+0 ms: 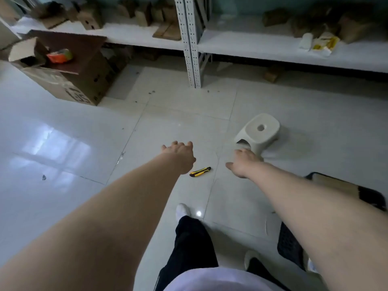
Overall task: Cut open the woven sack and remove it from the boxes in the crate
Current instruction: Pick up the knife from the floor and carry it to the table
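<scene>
We see both forearms bare to the edge of the view, with no sleeves, watch or rings on the left hand [180, 156] or the right hand [243, 163]. We wear black trousers [192, 244] with a thin white stripe down the side, white socks [183, 210], and a pale lilac-white top [220, 279].

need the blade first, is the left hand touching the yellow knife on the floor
Cannot tell. In the head view the left hand overlaps the utility knife's end, but height above the floor is unclear.
</scene>
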